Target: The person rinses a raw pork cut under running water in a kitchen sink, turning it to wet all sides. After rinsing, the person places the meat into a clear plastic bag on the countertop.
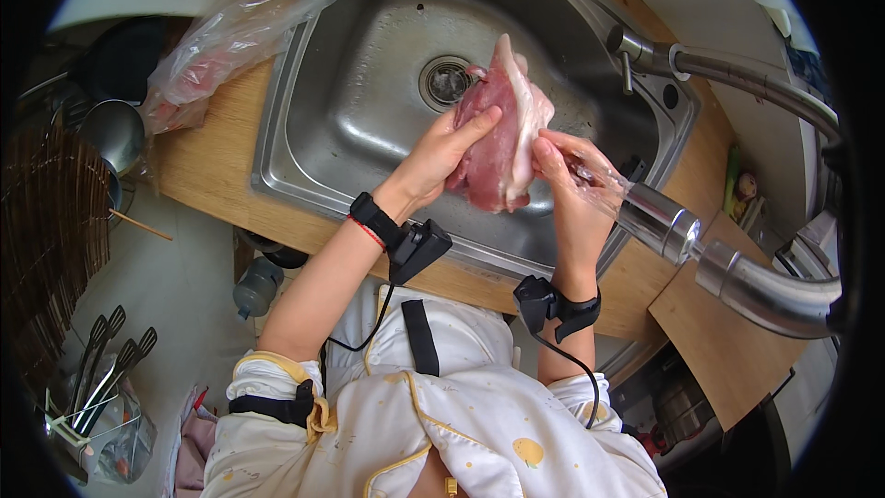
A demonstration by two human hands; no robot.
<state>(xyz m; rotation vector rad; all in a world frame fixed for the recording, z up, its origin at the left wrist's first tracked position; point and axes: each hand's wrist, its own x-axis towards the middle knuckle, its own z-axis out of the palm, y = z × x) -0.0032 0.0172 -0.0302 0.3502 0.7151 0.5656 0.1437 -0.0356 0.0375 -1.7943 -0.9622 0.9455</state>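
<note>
A slab of raw meat [493,143], pink with a thick band of white fat, is held over the metal sink [355,129]. My left hand [447,152] grips its left side, thumb lying across the pink face and the other fingers mostly hidden beneath. At the fatty right edge, my right hand [585,180] is closed, with thumb and forefinger pinching the fat. Clear water runs from the faucet spout [668,221] over the back of my right hand.
Behind the meat lies the sink drain [447,83]. The faucet's base and lever [641,55] stand at the far right rim. A clear plastic bag [244,41] rests on the wooden counter [212,143] at left. Slotted turners [106,360] stand in a rack at lower left.
</note>
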